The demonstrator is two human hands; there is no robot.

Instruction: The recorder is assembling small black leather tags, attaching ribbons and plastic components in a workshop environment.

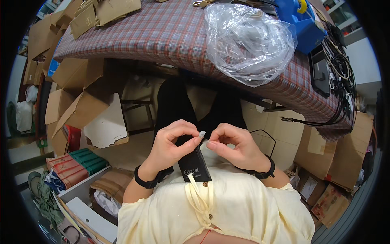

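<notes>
The person's left hand [176, 140] pinches a small, crumpled, translucent-white scrap [202, 133]; a slackened pinch could drop it. Those fingers hide the top of a flat, black, rectangular case [193, 162] beneath. The right hand [232, 141] curls close by; whether its fingertips meet on anything, I can't tell.

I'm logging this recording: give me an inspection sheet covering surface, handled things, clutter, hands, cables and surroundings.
Surface: plaid-covered table.
Handled things: small whitish piece; flat black item, its lower end against the yellow shirt.
Clutter: crumpled clear plastic bag, blue dispenser and cardboard pieces on the table.
Hands: left hand pinches the whitish piece; right hand close beside, fingers curled, grip unclear.
Cables: dark bundle at the table's right end.
Surroundings: open cardboard box left; red crate, green crate; cardboard boxes right.
</notes>
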